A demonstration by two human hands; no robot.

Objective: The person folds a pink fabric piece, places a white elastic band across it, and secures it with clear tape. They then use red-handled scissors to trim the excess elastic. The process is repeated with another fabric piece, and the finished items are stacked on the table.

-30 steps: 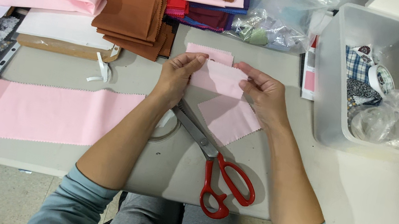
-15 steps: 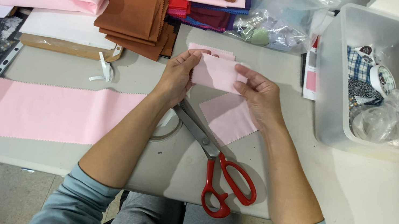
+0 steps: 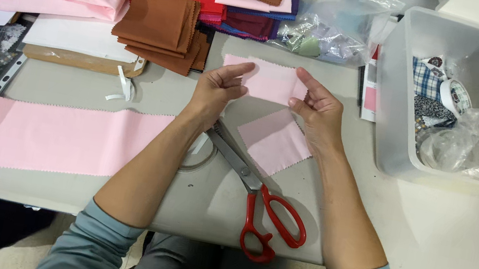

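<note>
You've lifted the small pink fabric swatch toward frame centre, left hand and right hand now pinching its opposite edges, clear of the swatch beneath.

Ahead of you, crumpled clear plastic bags lie at the table's far edge. Another clear bag sits inside the grey bin, just beside a pink-and-white card.

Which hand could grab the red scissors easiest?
Probably the left hand: the red scissors have their blades right beside that wrist. Both hands, right hand too, hold a pink fabric piece.
</note>
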